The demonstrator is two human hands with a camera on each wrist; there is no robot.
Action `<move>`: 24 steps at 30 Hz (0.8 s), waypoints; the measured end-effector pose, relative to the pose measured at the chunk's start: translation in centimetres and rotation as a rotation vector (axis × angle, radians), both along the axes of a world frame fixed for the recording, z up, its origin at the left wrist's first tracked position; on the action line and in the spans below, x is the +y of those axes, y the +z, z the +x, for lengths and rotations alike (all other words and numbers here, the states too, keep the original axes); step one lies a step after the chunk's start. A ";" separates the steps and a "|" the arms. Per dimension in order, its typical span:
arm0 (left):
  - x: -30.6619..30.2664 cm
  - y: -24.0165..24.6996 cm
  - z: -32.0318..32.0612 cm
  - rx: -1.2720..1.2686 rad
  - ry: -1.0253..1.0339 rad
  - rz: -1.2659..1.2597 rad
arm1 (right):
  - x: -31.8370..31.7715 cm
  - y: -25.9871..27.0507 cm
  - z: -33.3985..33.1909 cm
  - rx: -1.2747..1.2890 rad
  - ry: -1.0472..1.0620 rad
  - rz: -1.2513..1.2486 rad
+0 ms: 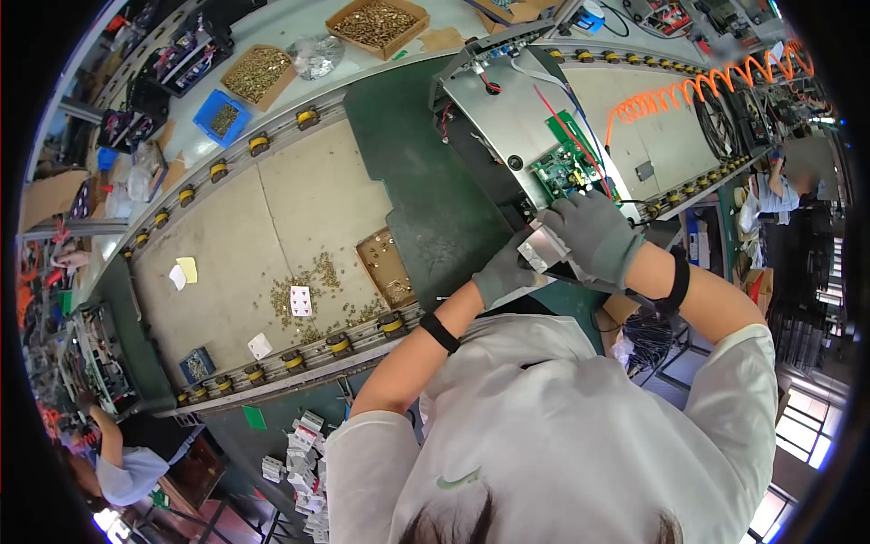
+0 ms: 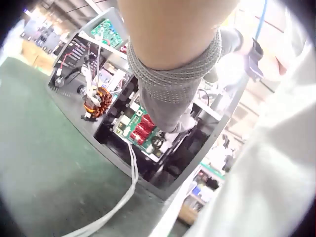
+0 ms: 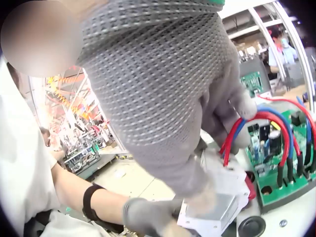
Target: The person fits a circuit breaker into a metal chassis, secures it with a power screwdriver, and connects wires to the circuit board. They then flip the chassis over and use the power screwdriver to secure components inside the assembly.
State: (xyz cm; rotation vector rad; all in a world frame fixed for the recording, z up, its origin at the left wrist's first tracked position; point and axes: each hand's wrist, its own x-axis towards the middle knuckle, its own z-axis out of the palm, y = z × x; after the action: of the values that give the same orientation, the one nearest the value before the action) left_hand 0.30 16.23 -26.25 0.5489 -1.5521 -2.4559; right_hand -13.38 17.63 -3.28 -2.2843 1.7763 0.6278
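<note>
A small silvery-white metal box (image 1: 544, 249) is between two hands in grey knit gloves, at the near end of an opened machine housing (image 1: 480, 113). My right hand (image 1: 594, 236) grips it from above, with the thumb across its pale face in the right wrist view. Red and blue wires (image 3: 269, 113) run past the right fingers to a green circuit board (image 3: 271, 173). From the other side my left hand (image 1: 503, 272) holds the box's edge, its fingertips partly hidden. In the left wrist view, a board with red components (image 2: 143, 129) lies below the left glove.
A green mat (image 1: 426, 208) lies under the housing on a roller conveyor. Left of it are a cardboard tray (image 1: 388, 267), scattered small brass parts (image 1: 326, 272) and a playing card (image 1: 300, 301). An orange coiled hose (image 1: 671, 98) hangs at the right. Other people sit at both sides.
</note>
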 end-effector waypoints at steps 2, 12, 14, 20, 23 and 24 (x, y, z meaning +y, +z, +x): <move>-0.2 0.8 0.5 0.176 -0.058 0.538 | -0.2 1.4 -1.0 -0.104 -0.026 0.024; -0.5 22.1 2.3 0.124 0.159 -0.226 | 6.0 5.7 -1.3 -0.459 -0.429 -0.585; 0.2 22.2 1.0 0.120 0.108 -0.210 | 7.6 6.1 -3.2 -0.786 -0.607 -0.451; -0.8 20.6 -4.7 0.331 0.321 -0.798 | 10.4 4.9 -5.0 -1.689 -1.073 -0.488; -0.4 19.1 -8.2 0.351 0.098 -0.341 | 11.2 2.3 -6.4 -1.629 -1.051 -0.571; -0.1 19.6 -9.1 0.365 0.091 -0.210 | 11.6 1.8 -6.7 -1.632 -1.060 -0.532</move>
State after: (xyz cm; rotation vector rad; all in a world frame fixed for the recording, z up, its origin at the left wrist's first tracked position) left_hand -8.78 16.14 -6.69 0.1221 -1.5630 -2.1411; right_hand -20.04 29.26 -1.50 -0.7873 1.6484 -1.4988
